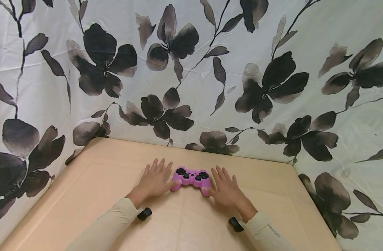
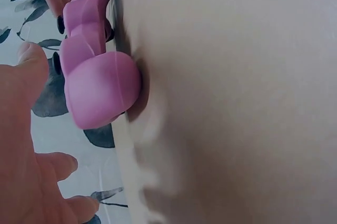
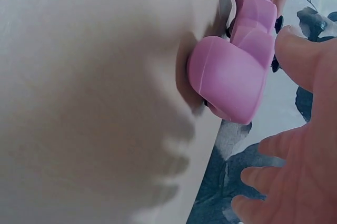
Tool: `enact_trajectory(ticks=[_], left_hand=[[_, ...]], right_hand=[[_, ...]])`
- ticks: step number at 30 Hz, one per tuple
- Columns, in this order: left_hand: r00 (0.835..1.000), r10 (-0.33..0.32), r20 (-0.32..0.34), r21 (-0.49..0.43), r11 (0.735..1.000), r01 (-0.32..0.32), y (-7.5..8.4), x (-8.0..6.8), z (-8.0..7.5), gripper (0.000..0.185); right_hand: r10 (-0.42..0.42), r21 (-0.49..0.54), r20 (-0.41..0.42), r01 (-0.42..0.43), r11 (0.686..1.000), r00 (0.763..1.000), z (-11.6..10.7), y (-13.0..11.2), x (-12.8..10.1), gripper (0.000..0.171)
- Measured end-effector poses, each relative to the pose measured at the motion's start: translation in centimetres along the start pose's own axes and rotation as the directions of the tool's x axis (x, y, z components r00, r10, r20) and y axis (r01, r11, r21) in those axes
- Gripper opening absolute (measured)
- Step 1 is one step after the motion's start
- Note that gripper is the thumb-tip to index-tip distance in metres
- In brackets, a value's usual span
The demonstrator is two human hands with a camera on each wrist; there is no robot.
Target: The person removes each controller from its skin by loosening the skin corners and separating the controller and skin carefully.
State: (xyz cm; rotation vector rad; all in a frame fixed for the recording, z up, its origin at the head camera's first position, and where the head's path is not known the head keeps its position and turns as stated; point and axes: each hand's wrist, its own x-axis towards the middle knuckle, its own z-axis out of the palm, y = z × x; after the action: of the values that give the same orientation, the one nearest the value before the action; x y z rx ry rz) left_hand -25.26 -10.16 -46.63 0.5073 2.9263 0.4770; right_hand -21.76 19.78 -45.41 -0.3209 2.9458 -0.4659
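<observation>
Spread flat, left hand [image 1: 155, 180] and right hand [image 1: 225, 190] flank one pink controller [image 1: 191, 177], thumbs touching it.

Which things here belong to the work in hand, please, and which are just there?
In hand: pink game controller; left hand and right hand, lying flat on either side of it.

Just there: table; flowered cloth behind it.

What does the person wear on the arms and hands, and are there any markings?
Both arms wear long, pale beige sleeves down to the wrists. A small black device sits at each wrist. The right sleeve carries small dark lettering, too small to read. The left hand and right hand are bare, with no gloves or visible rings.
</observation>
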Motion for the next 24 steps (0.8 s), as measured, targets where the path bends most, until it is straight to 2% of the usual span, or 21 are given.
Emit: enact_trajectory(ticks=[4,11,16,21,24], left_hand=[[1.000,0.010,0.001,-0.005,1.000,-0.010,0.1,0.1,0.6,0.097],[0.999,0.034,-0.034,-0.018,0.999,-0.034,0.2,0.6,1.0,0.097],[0.999,0.038,-0.024,-0.046,0.998,-0.039,0.2,0.8,1.4,0.097],[0.999,0.047,-0.025,-0.077,0.996,-0.049,0.1,1.0,1.9,0.098],[0.997,0.068,-0.024,-0.125,0.990,-0.071,0.0,1.1,2.0,0.099]], right_hand=[[-0.001,0.013,0.009,0.001,1.000,1.000,0.4,0.0,0.1,0.088],[0.000,0.010,0.003,-0.001,1.000,1.000,0.6,-0.2,0.4,0.086],[0.011,0.023,0.019,-0.011,1.000,1.000,1.2,0.0,0.8,0.087],[0.015,0.100,0.046,-0.019,0.995,0.999,1.9,0.3,1.4,0.091],[0.011,0.153,0.047,-0.018,0.988,0.999,2.4,0.3,1.9,0.091]])
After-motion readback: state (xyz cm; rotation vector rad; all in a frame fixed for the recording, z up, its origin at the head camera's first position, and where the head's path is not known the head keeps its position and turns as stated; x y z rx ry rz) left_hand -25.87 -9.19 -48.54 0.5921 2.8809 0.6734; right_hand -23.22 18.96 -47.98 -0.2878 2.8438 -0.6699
